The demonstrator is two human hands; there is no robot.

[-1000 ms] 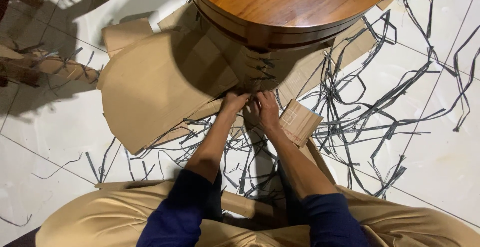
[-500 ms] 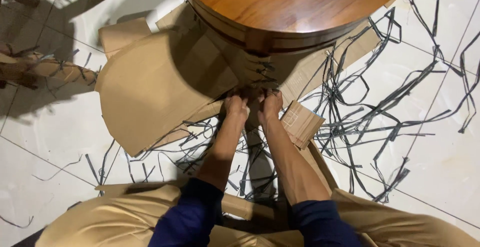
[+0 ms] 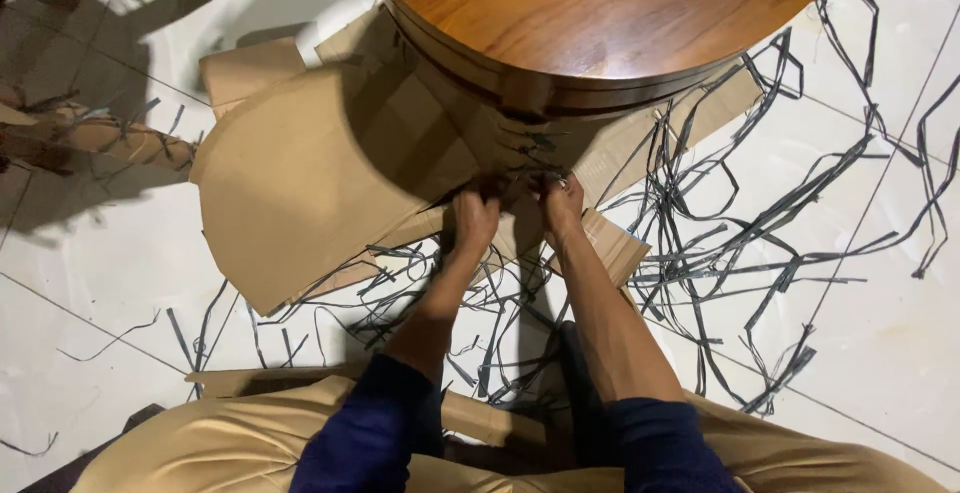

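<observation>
Cardboard wrapping point(image 3: 520, 148) is being gripped right now, low on the pedestal under the round wooden table top point(image 3: 600, 13), where it is bound by thin dark strapping point(image 3: 530, 168). The left hand point(image 3: 475, 215) is seen curled in against the wrap, fingers bent tight and knuckles up, pressed to the cardboard just below the strap. The right hand point(image 3: 562, 205) is set just beside it, fingers likewise closed, pinched at the edge where strap and cardboard meet. Whether it is the strap itself or only the cardboard that is caught between the fingers cannot be told from above; the fingertips are lost in the shadow of the table.

Outward from the hands, both forearms are stretched forward, bare to the elbow, with dark blue sleeves point(image 3: 370, 423) pushed up. Tan trousers point(image 3: 230, 443) are seen at the bottom edge, the knees spread to either side.

A large sheet of loose cardboard point(image 3: 300, 183) is spread flat on the floor to the left of the pedestal, one edge running under the left hand. A smaller folded piece point(image 3: 610, 243) lies by the right wrist. Cut lengths of dark strapping point(image 3: 760, 233) are scattered in loops and tangles across the white tiled floor point(image 3: 880, 353), thickest to the right and under the arms. At the upper left, wrapped wooden legs point(image 3: 100, 138) are lying in shadow, well apart from the hands.
</observation>
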